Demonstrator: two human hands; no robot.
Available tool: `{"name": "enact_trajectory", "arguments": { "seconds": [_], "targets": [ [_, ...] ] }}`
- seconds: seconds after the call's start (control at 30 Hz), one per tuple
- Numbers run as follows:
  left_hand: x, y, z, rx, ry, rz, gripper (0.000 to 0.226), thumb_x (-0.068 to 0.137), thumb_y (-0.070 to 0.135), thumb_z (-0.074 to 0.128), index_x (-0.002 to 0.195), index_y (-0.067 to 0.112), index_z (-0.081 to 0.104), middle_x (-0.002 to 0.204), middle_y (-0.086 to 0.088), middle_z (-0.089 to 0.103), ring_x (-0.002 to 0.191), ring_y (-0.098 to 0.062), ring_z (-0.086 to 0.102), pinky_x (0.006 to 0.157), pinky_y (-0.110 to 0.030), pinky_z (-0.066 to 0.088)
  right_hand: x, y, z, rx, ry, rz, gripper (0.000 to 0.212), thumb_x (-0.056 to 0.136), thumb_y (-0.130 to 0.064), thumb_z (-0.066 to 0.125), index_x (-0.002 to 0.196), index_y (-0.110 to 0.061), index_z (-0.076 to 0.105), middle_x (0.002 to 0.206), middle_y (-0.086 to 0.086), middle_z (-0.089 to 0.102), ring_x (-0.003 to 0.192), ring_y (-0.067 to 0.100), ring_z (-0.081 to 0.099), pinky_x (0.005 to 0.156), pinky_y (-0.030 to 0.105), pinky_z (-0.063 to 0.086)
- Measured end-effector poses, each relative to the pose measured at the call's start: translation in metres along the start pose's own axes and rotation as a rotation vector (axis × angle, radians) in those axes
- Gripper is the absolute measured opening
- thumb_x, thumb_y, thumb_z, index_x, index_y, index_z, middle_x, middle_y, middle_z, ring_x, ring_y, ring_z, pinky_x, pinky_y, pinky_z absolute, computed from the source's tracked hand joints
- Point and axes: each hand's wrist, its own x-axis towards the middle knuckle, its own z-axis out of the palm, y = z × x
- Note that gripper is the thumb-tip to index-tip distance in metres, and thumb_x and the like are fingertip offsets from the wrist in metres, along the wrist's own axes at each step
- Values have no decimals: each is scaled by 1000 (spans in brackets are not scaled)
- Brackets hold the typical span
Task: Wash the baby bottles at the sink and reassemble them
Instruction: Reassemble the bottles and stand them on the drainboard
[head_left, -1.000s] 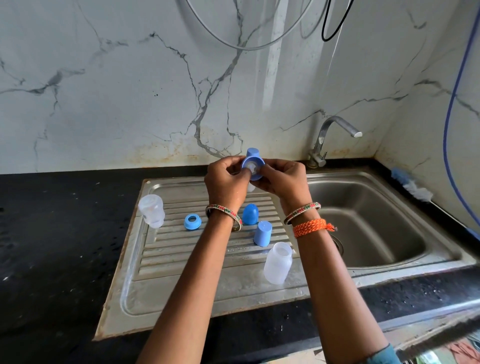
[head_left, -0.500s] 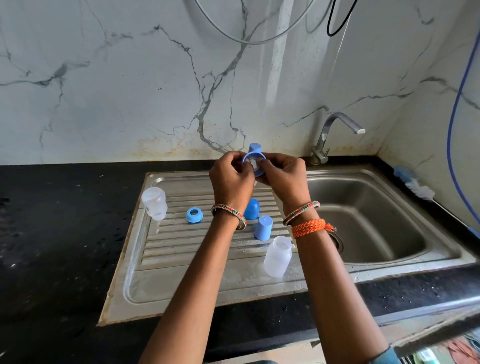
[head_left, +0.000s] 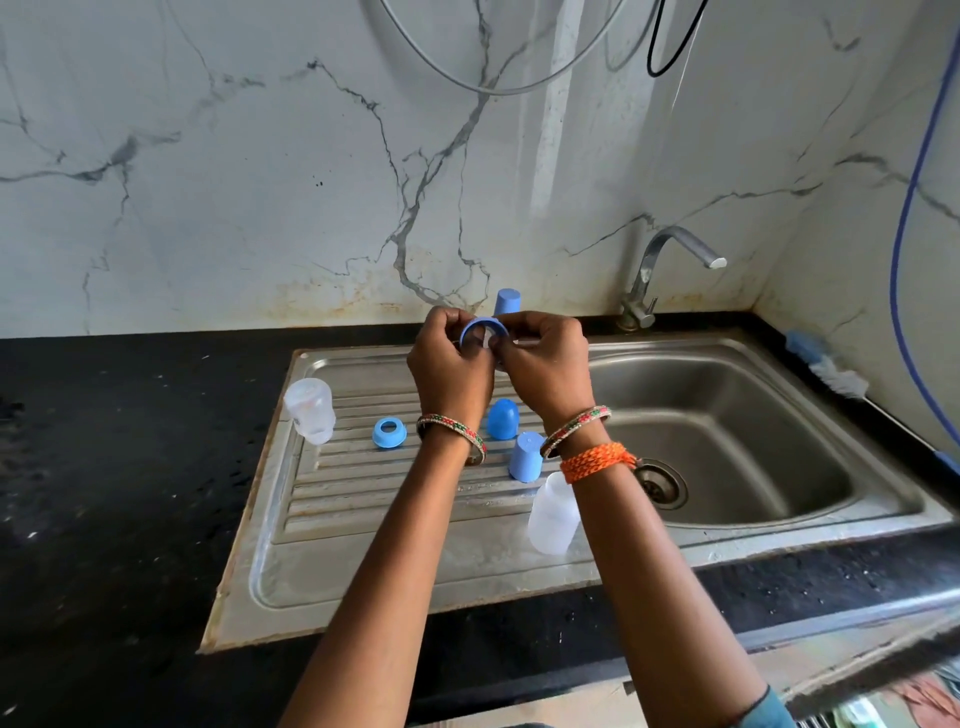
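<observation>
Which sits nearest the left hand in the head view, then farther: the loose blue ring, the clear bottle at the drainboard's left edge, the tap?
1. Loose blue ring, below the left hand.
2. Clear bottle, far left.
3. Tap, right, behind the basin.

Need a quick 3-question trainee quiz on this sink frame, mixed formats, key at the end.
1. True or false: both hands hold the blue collar ring raised above the drainboard.
2. Multiple choice: where does the loose blue ring lie? A) in the sink basin B) on the drainboard, beside the clear bottle C) on the black counter
3. Fill in: the bottle brush lies on the counter to the ____ of the basin.

Key: 1 true; 2 B; 3 right. The left hand and right hand both pinch the ring.
</observation>
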Motion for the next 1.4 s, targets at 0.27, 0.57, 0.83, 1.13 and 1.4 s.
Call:
{"name": "enact_trajectory", "arguments": {
  "seconds": [0.27,0.57,0.83,1.13,1.4],
  "targets": [
    [-1,3,-4,-10,27,29,11,80,1,66,89,5,70,85,-4,68,76,-10,61,55,-2,43,7,0,-13,127,-118,120,21,72,4,73,85,-12,73,80,11,72,79,25,71,73,35,60],
    [0,-5,3,-34,-47,55,18,76,-3,68,92,5,71,88,-9,71,77,-13,66,61,-9,50,10,10,-13,100,-13,110,20,73,7,72,90,-4,73,77,14,71,72,23,70,68,33,60],
    [6,-17,8,-163,37,116,27,71,-14,63,82,8,71,78,-6,70,69,-6,64,68,-20,53,-4,6,1,79,167,-131,23,66,2,78,74,-11,61,65,-5,62,57,-1,56,56,13,45],
    [28,-51,-11,-432,-138,15,38,73,-21,60,82,14,73,73,10,72,75,-4,67,76,-21,52,4,13,-23,597,-345,164,26,89,6,56,112,-5,51,87,9,59,78,17,62,78,29,56],
    [26,-56,-20,-920,-645,-324,31,86,7,50,108,18,68,107,-7,70,98,-22,67,79,-32,56,5,7,-15,179,-63,-94,3,83,-9,72,85,-7,71,80,11,72,75,23,72,72,41,60]
  ]
}}
